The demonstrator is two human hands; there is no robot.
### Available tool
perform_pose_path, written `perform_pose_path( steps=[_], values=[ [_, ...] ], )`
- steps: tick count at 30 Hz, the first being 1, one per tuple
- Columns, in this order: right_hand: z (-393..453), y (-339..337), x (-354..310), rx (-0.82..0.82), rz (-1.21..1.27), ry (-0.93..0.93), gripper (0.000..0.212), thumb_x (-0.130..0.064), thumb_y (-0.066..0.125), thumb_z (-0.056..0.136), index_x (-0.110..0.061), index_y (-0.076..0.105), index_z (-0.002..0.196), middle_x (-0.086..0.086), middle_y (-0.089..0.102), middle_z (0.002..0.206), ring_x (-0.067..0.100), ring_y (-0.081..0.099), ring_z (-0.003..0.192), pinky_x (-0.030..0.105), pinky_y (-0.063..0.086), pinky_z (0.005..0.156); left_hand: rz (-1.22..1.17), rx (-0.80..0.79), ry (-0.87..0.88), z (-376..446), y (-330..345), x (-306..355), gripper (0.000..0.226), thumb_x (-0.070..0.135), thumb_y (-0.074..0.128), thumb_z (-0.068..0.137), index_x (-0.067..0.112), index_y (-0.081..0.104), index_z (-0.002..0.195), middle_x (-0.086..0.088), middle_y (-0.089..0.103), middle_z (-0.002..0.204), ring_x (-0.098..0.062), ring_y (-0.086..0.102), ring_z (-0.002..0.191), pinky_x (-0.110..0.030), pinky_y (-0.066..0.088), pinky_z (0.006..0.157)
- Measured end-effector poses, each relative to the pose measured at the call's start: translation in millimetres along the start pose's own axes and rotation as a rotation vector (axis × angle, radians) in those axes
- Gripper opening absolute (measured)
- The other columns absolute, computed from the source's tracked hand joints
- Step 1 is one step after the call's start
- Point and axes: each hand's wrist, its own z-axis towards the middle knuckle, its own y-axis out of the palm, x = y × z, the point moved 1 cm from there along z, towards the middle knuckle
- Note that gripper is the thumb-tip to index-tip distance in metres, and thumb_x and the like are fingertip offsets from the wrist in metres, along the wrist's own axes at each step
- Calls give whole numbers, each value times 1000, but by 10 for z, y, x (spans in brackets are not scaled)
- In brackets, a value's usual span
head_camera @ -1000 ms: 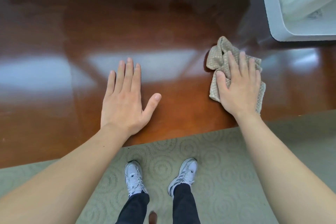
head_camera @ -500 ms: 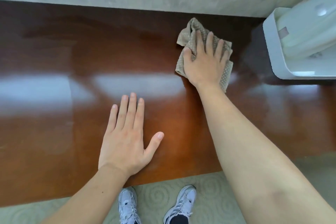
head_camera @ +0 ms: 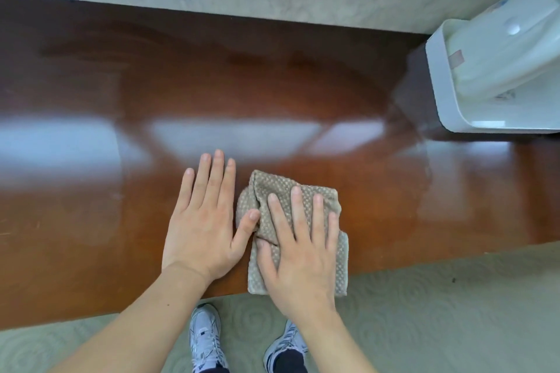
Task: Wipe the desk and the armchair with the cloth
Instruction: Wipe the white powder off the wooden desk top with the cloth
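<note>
- The cloth (head_camera: 292, 230) is laid folded on the surface (head_camera: 394, 191), close to its near edge, with one corner reaching just over that edge.
- The right hand (head_camera: 298, 254) is pressed flat on the cloth, the fingers (head_camera: 295, 206) straight and spread. In this way the pressure is probably shared over a wide part of the fabric, so that more of the wood is wiped in one stroke. Nothing is grasped by this hand; the cloth is only pushed down.
- The left hand (head_camera: 201, 221) is laid flat on the bare wood just beside the cloth, with its fingers straight and nothing held. The thumb (head_camera: 247, 222) is touching the left border of the cloth. It seems that the body is supported by this hand while the person leans over the surface.
- A white appliance (head_camera: 497, 70) is placed at the far right corner, well apart from both hands, so the middle part can be wiped freely.
- The desk is judged to be in work at this moment. The armchair is not seen in the view, so this part of the task is probably not yet begun.
</note>
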Motion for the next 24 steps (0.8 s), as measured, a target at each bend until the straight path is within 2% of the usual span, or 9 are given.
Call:
perform_pose_path(
  steps=[3, 7, 11, 18, 20, 24],
  values=[
    [161, -19, 74, -15, 4, -36, 69, -52, 47, 93, -37, 25, 156, -1, 15, 167, 30, 6, 154, 60, 15, 120, -12, 1, 0, 9, 0, 3, 85, 60, 3, 100, 1, 22, 157, -19, 14, 166, -33, 9, 155, -51, 11, 125],
    [848, -76, 159, 11, -23, -26, 65, -55, 40, 95, -36, 26, 156, 0, 17, 167, 31, 7, 154, 57, 13, 121, -2, -3, 3, 19, 9, 1, 84, 60, 4, 101, 0, 23, 157, -20, 16, 166, -34, 11, 155, -52, 13, 124],
    [1773, -130, 98, 5, -57, 35, 63, -56, 28, 98, -35, 21, 157, 1, 14, 167, 34, 6, 153, 57, 9, 122, 17, -13, -9, 19, 15, 2, 83, 62, 3, 101, 3, 18, 159, -17, 10, 167, -31, 5, 156, -52, 12, 125],
    [2853, -203, -151, -72, -17, 51, 62, -56, 22, 98, -39, 13, 157, -3, 3, 168, 35, -4, 153, 58, -2, 121, 10, 1, -14, 15, 34, -2, 83, 63, 5, 101, 5, 15, 160, -15, 8, 168, -29, 3, 156, -52, 12, 125],
    [2914, -195, -301, -99, -13, -29, 61, -55, 21, 98, -40, 13, 157, -5, 2, 168, 34, -5, 153, 57, -3, 121, 11, -7, -15, 17, 34, -3, 84, 64, 4, 101, 5, 15, 160, -15, 8, 168, -29, 2, 156, -52, 12, 125],
    [2668, -170, -542, -100, -56, -312, 60, -58, 25, 98, -43, 16, 156, -9, 10, 167, 30, 2, 154, 53, 0, 122, 14, -10, -13, 16, 29, -3, 84, 63, 4, 101, 5, 16, 160, -15, 8, 168, -28, 1, 156, -50, 8, 126]
  ],
)
